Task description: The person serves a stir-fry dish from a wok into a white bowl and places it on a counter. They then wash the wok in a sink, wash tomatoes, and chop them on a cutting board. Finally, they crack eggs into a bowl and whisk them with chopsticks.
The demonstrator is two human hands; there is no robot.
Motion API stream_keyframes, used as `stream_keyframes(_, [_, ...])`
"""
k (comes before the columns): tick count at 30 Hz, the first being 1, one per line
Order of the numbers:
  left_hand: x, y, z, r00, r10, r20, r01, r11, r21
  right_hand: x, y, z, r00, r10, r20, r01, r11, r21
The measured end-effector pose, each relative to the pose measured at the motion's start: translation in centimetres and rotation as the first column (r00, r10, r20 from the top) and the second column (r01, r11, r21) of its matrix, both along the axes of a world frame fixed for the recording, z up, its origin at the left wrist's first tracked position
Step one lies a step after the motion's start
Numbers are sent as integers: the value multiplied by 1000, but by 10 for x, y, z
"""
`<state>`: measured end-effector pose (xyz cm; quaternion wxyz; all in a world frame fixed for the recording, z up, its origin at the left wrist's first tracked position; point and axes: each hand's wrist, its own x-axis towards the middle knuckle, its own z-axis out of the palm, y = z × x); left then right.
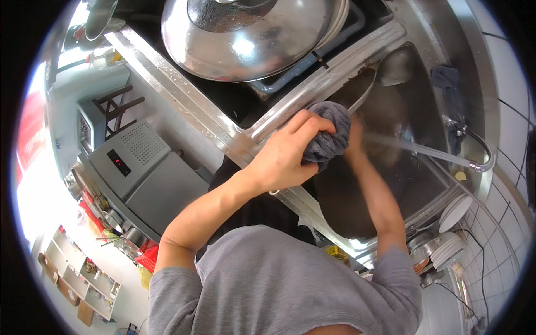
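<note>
My left hand (289, 146) grips a bunched dark grey cloth (326, 130) over the near-left edge of the stainless steel sink (393, 176). Just behind the cloth is my right hand (355, 133), blurred, with its fingers mostly hidden. A metal ladle (395, 65) leans at the sink's far end, and its curved handle runs down to the cloth and my right hand. Whether those fingers close around the handle cannot be seen. From the curved tap (485, 150) a stream of water (418, 147) runs into the sink beside my right hand.
A large domed metal lid (247, 42) stands in the far dark basin, with blue-grey tubing (289, 75) below it. Another grey cloth (446, 79) hangs at the tap. Stacked white plates (448, 251) sit right of the sink. A grey cabinet appliance (146, 176) stands to the left.
</note>
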<state>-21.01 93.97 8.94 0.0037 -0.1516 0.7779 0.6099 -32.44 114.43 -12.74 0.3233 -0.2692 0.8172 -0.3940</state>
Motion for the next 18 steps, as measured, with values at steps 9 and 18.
stream_keyframes(9, [-4, -2, 11, 998, -51, 43, 52, 998, -23, -18, 208, 6, 796, 581, -171, -265, 588, 764])
stream_keyframes(18, [-6, -1, 30, 975, -45, 219, 29, 997, 76, 57, 54, 153, 907, 240, 345, -337, 907, 254])
